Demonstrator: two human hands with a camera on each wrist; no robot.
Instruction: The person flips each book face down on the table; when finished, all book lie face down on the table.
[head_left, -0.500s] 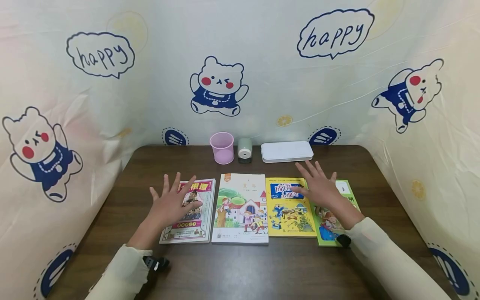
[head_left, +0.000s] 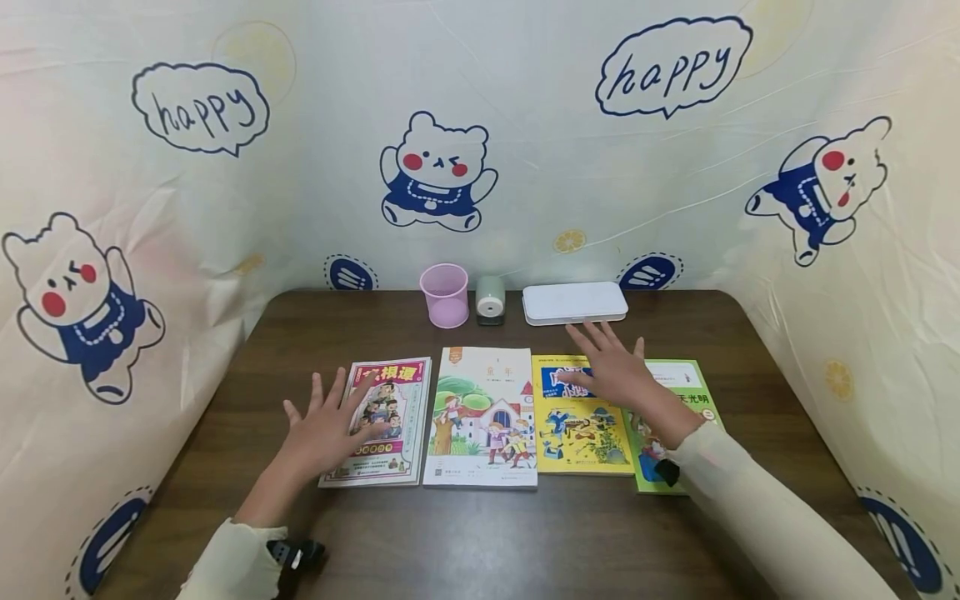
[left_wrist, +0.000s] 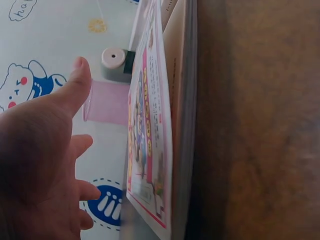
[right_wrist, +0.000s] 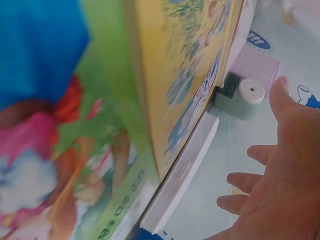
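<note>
My left hand (head_left: 324,433) hovers with spread fingers over the left side of a pink-and-white book (head_left: 384,467); the left wrist view shows a gap between the palm and its cover. Over the yellow book (head_left: 581,450) and the green book (head_left: 678,375) reaches my right hand (head_left: 618,375), fingers fanned out and holding nothing. Its fingertips overlap the near edge of the white case in the head view. A white book with a castle picture (head_left: 480,425) lies between the hands, in the same row as the others.
Along the back of the dark wooden table (head_left: 465,542) stand a pink cup (head_left: 446,298), a small green-grey pencil sharpener (head_left: 491,300) and a flat white case (head_left: 574,302). A printed curtain (head_left: 562,167) with bears surrounds the table behind and at both sides.
Both hands have shifted left. The left hand has also come down a little toward the near side, uncovering more of the pink book; the green book's title shows more now. The books have not moved.
</note>
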